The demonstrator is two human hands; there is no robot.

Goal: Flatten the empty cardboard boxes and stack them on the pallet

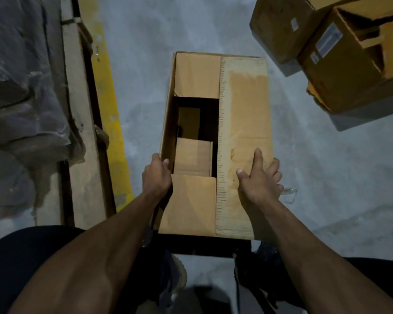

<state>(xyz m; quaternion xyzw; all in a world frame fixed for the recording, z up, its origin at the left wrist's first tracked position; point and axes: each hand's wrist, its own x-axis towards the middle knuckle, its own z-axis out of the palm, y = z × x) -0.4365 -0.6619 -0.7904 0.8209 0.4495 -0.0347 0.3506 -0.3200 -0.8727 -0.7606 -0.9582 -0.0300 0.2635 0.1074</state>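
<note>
A long brown cardboard box [245, 114] stands on the concrete floor straight in front of me. Its right long flap lies folded flat over the top; the short end flaps are folded in, and a dark opening [197, 118] shows on the left. My left hand [157, 175] grips the box's left wall edge near the near end, thumb over the rim. Resting on the right flap is my right hand [259, 180], with its index finger straight and the other fingers curling over the box's right edge.
A wooden pallet [77, 123] with plastic-wrapped dark goods [25, 105] runs along the left, beside a yellow floor line [109, 105]. More cardboard boxes [347, 62] with labels stand at the upper right. My feet [179, 275] are just behind the box.
</note>
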